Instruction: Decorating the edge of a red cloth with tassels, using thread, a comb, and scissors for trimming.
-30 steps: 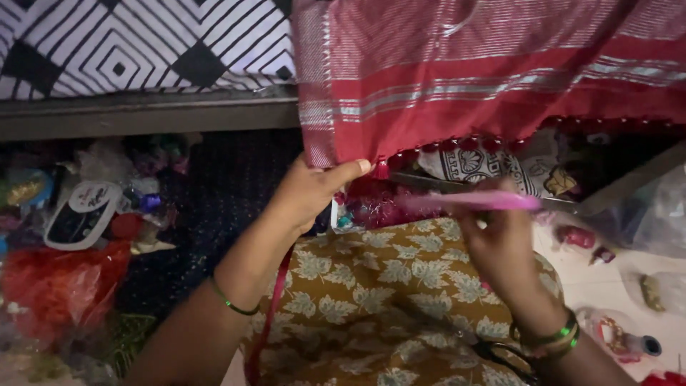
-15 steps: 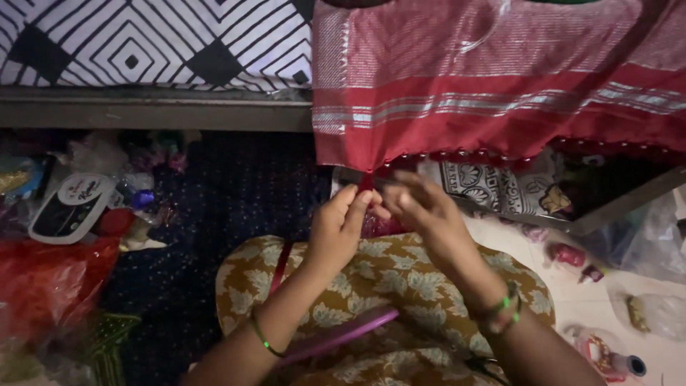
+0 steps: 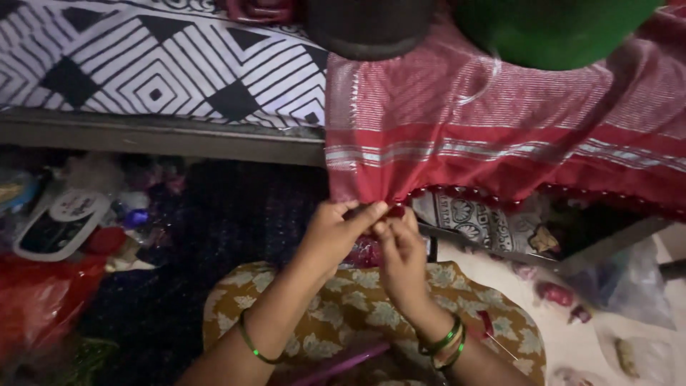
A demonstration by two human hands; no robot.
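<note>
I count one red striped cloth [image 3: 500, 136] hanging off the bed's edge, one patterned sheet [image 3: 157, 68] on the bed, my two hands, one green bangle [image 3: 250, 343] on my left wrist, and two bangles [image 3: 444, 344] on my right.

Green vessel [image 3: 554, 28] and dark pot [image 3: 368, 28] cut off by top edge. Fingertips of both hands bunched at cloth hem [image 3: 389, 204]; what they pinch unclear. Left clutter [image 3: 64, 221] dim, blurred.

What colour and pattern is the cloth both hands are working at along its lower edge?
Red cloth with pale woven stripes and a dark red beaded-looking hem; clearest in the head view.
</note>
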